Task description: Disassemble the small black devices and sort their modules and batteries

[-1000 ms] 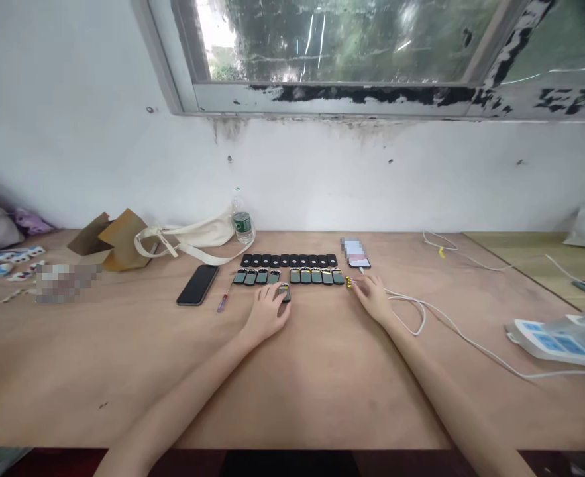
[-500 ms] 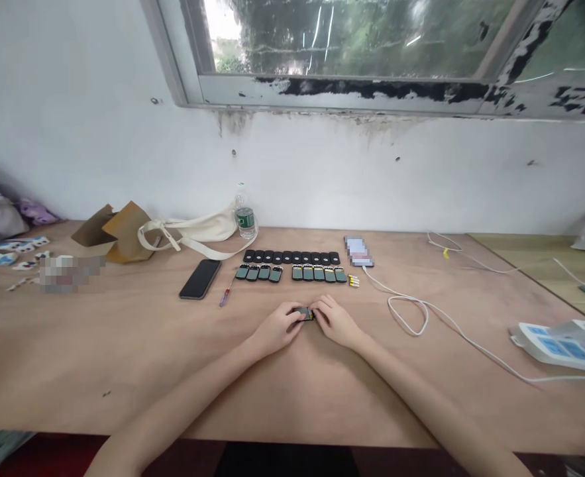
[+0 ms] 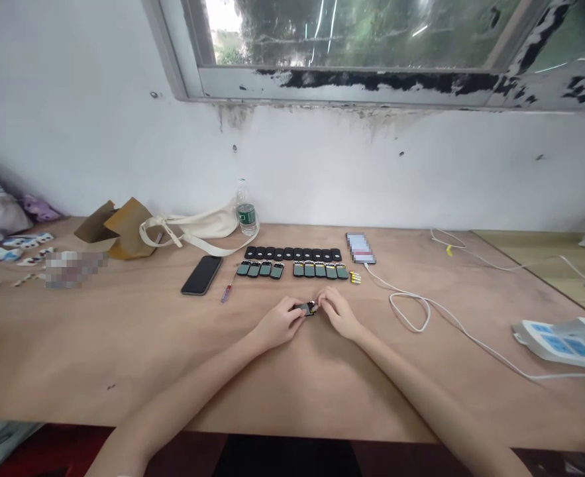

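My left hand [image 3: 278, 324] is closed on a small black device casing [image 3: 304, 309] with a grey-green face, low over the table. Yellow bits show at the casing's right end. Just beside that end, the fingers of my right hand [image 3: 340, 317] are pinched together; whatever they hold is too small to make out. Beyond my hands lie open casings in two groups, a left group [image 3: 260, 269] and a right group [image 3: 320, 270] with yellow at the top. A row of black covers [image 3: 293, 254] lies behind them. Several small yellow cylinders [image 3: 355, 278] sit at the right.
A screwdriver [image 3: 227, 292] and a black phone [image 3: 201, 275] lie left of the casings. Another phone [image 3: 360, 248] has a white cable [image 3: 424, 303]. Farther back stand a water bottle [image 3: 247, 215], a cream bag [image 3: 207, 226] and a paper bag [image 3: 132, 228]. A power strip [image 3: 555, 343] sits right.
My right hand has drawn slightly away from the casing's right end, showing more of it. My left hand keeps its hold. The view has shifted a little.
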### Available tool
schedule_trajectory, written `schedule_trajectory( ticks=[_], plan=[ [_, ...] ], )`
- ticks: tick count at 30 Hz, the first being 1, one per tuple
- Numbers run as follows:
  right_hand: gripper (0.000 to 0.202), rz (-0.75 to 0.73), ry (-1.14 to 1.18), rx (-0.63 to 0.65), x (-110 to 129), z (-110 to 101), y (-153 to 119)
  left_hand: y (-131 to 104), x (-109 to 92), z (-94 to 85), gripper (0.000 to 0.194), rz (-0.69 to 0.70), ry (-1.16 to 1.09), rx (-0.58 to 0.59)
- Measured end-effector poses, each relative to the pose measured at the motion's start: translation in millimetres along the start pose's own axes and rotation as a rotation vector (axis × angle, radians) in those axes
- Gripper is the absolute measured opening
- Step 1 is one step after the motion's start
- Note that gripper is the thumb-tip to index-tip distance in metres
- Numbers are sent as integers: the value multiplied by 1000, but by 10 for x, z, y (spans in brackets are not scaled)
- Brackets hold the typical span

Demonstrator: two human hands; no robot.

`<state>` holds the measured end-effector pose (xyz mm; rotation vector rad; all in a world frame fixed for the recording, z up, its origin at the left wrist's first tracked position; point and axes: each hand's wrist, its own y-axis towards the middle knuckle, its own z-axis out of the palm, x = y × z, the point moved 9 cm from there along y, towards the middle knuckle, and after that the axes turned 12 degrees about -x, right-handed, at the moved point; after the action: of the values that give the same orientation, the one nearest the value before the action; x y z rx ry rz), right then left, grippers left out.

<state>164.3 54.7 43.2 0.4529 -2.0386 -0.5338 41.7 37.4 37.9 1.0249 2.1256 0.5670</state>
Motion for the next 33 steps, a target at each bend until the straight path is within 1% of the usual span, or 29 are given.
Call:
schedule_trajectory(
  ticks=[2,5,7,9,11,13,17,20,22,26,30,33],
  plan=[
    [18,44,25,0,-51,13,-45,3,-7,-9,21,4,1,-6],
    [17,118,37,18,-163,43,-116,1,-15,-17,21,9,16,-12],
    [17,106,20,26,-175,24,-146,-4,5,-23,21,-2,45,-14],
    [15,61,-18,40,-144,-18,-172,-10,53,-37,22,-32,89,-19],
    [15,28,-54,51,-119,-72,-201,-15,118,-57,24,-72,145,-29],
    [15,31,-76,44,-129,-135,-228,-20,179,-67,28,-106,203,-32],
    [17,40,-161,-15,-200,-293,-256,-31,287,-59,35,-178,330,-24],
    [23,24,-235,-28,-265,-415,-254,-38,364,-70,41,-248,432,-14],
    [22,26,-241,-32,-326,-501,-250,-32,389,-71,44,-266,477,14],
    [23,32,-227,-32,-426,-632,-245,4,402,-61,47,-256,547,77],
    [23,52,-241,-16,-457,-654,-240,42,442,-39,48,-250,608,88],
    [31,49,-254,18,-436,-599,-228,71,480,-30,50,-253,629,61]
  ],
)
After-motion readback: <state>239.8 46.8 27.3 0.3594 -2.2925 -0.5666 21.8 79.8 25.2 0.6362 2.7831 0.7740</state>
